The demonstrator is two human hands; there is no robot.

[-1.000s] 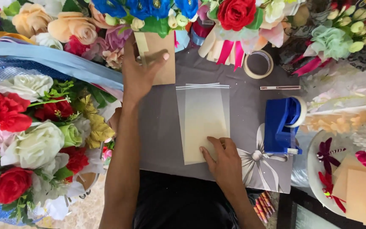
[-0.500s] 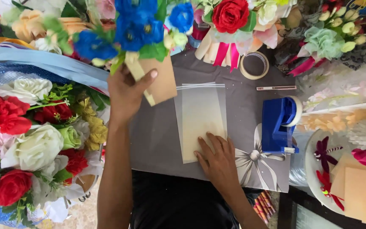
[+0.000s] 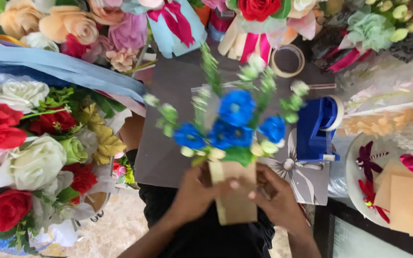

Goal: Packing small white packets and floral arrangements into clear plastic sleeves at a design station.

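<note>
Hands, left (image 3: 194, 193) & right (image 3: 276, 196), are both gripping bouquet (image 3: 230, 143) by its brown wrap over table (image 3: 168, 143) edge, w/ stems possibly snagging tape dispenser (image 3: 316, 129) beside it.

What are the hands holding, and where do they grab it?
Both the left hand and right hand hold the blue flower bouquet by its tan paper wrap at the bottom.

a florist's craft workshop: artificial bouquets (image 3: 34, 143), tape dispenser (image 3: 315, 129), ribbons (image 3: 175, 21).
</note>
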